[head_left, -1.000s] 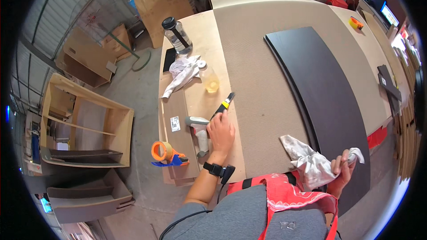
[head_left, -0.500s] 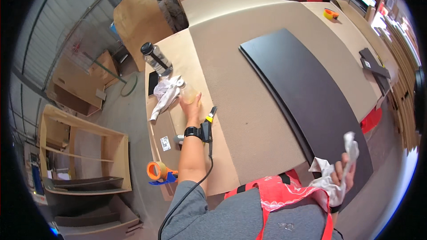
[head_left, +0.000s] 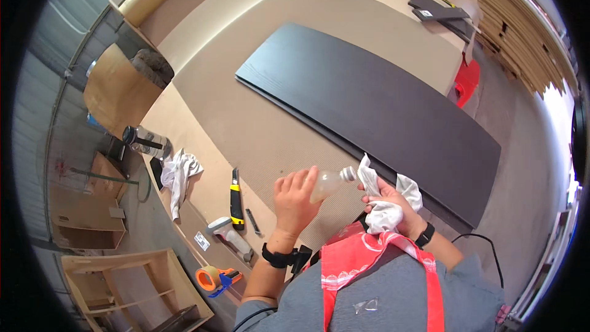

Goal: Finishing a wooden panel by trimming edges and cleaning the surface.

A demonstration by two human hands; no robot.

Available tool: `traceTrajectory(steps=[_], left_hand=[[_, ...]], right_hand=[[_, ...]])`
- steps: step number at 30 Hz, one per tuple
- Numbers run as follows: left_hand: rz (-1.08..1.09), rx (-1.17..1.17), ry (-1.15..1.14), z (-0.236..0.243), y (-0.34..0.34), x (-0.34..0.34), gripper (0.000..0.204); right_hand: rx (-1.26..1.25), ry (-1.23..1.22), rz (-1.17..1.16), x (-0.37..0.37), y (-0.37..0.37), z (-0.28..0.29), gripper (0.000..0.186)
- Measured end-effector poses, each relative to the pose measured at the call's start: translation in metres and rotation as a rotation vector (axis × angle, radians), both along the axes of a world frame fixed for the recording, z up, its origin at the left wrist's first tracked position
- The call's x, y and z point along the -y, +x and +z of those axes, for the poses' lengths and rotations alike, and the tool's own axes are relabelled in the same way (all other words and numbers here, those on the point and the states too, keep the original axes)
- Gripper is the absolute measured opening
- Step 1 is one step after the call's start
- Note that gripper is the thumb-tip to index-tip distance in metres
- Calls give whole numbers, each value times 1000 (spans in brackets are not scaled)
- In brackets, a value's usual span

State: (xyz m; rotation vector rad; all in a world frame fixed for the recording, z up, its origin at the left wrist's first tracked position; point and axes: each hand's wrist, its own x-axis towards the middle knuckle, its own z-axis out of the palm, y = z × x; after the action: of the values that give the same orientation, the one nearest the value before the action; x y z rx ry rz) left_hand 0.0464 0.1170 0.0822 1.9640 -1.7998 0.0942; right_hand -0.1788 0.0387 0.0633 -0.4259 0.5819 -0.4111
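Observation:
My left hand (head_left: 296,200) is closed around a clear plastic bottle (head_left: 330,182) with a whitish cap, tipped on its side with the cap toward the right. Close by, my right hand (head_left: 393,206) grips a white cloth (head_left: 386,216), and one corner of it stands up against the bottle's cap end. Whether cloth and cap touch, I cannot tell. Beyond both hands lie dark panels (head_left: 375,104), stacked on the corrugated cardboard (head_left: 270,129) that covers the table.
On the table's left side are a black-and-yellow utility knife (head_left: 236,200), a grey handheld scanner (head_left: 228,237), another white cloth (head_left: 180,175) and a large clear bottle (head_left: 149,141). An orange tape dispenser (head_left: 212,278) sits at the near left edge. Dark strips (head_left: 441,12) lie far right.
My left hand has brought the bottle from the table's left side to the front middle, tilting it. My right hand has moved left with the cloth to meet it. The view has turned right.

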Motion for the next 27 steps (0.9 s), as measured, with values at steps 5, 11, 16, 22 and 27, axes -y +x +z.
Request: traceTrajectory(steps=[5,11,16,22,27], left_hand=[[2,248,-14,-7,-13,5,53],[63,463,-99,-10,-23,14,41],[70,575,-134,-19,-25,21,29],[109,4,-67,-34,-5,30,44],[269,-472,-175,-66,23,18,61]], right_hand=[[18,-74,41,-4,-6,-3,43],[-78,-67,45,-8,-3,7,39],[-179,-237,137,-5,-2,7,41],[-553,-1053,77,19,-10,-20,44],[-1293,-1809,384,56,-3,-16,49]])
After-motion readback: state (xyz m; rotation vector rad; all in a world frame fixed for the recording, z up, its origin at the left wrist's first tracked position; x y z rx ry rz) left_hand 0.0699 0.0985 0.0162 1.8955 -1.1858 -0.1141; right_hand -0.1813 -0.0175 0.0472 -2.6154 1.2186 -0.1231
